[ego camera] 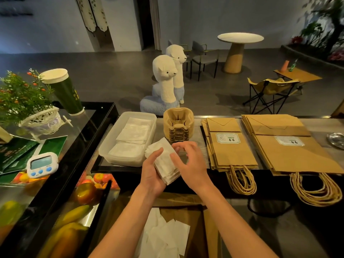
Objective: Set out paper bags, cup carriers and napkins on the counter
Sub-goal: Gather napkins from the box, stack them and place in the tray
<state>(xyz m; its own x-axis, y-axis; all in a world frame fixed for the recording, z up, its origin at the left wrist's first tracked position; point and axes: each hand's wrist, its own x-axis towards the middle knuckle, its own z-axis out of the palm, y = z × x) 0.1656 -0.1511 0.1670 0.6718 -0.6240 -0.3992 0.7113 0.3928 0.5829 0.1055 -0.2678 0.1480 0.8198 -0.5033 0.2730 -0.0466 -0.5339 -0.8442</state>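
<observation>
My left hand (pixel 151 173) holds a stack of white napkins (pixel 164 163) from below, just in front of the counter. My right hand (pixel 188 158) rests on the stack's right side, thumb on top, fingers curled over its far edge. A clear plastic tray (pixel 113 146) to the left holds more napkins (pixel 133 134). Behind my hands stands a stack of brown pulp cup carriers (pixel 178 123). Two piles of flat brown paper bags lie to the right, a smaller pile (pixel 230 146) and a larger pile (pixel 290 146), handles hanging over the front edge.
A cardboard box below the counter holds loose napkins (pixel 167 237). At left are a white timer (pixel 42 164), a green paper cup (pixel 64 91), a flower basket (pixel 40 120) and a display of fruit (pixel 74 215). A metal dish (pixel 337 138) sits at the far right.
</observation>
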